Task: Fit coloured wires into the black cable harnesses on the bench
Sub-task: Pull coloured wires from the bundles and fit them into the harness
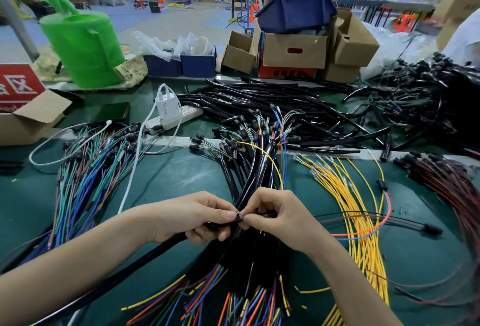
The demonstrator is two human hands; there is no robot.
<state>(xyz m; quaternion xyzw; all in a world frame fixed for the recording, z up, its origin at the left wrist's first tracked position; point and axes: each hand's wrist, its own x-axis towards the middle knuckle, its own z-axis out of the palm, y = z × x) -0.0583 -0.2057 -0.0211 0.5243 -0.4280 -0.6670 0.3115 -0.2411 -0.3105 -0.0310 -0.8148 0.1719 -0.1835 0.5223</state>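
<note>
Hands meeting at the end of a black harness tube [111, 280] on the green bench [168, 177].

At far left a bundle of blue, green and brown wires [85, 183] is spread on the bench, with a white power strip [179, 118] behind it. The tube end is gripped by the curled left hand [192, 218], and the tube runs off toward the lower left. Orange and blue wire ends [241, 215] are pinched at the tube's mouth by the right hand [281, 222]. A pile of black harnesses [259, 167] is fanned out beneath both hands. Loose yellow wires [345, 196] are laid to the right, dark red wires [446, 185] beyond them.
</note>
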